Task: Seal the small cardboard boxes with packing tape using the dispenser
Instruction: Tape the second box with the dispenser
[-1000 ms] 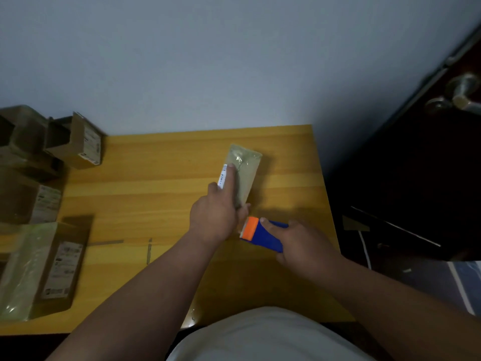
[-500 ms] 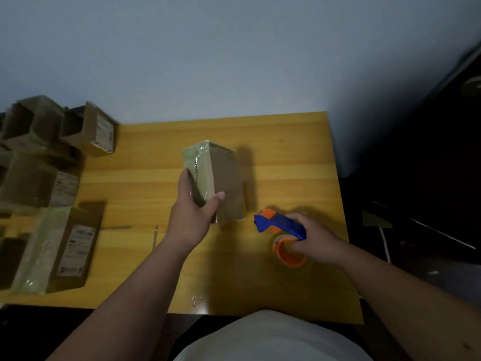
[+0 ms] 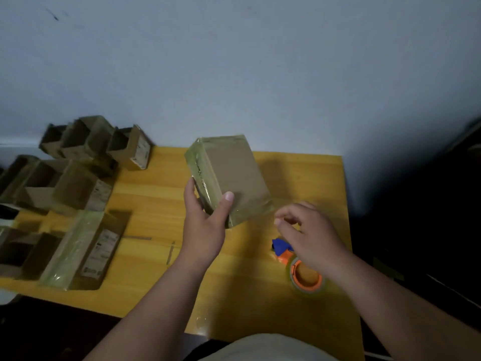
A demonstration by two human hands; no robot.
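Note:
My left hand (image 3: 205, 225) grips a small cardboard box (image 3: 234, 175) wrapped in shiny tape, held tilted above the yellow wooden table (image 3: 156, 204), thumb on its brown face. The blue and orange tape dispenser (image 3: 299, 267) lies on the table at the right with its tape roll toward me. My right hand (image 3: 309, 235) hovers just above the dispenser's blue handle, fingers loosely curled and holding nothing. It hides part of the handle.
Several open cardboard boxes (image 3: 78, 162) are stacked at the table's far left. A taped box with a white label (image 3: 86, 248) lies near the left front edge. A dark doorway area lies to the right of the table. A white wall is behind.
My right hand set the dispenser down on the table and let go of it. My left hand lifted and turned the box so its brown face shows.

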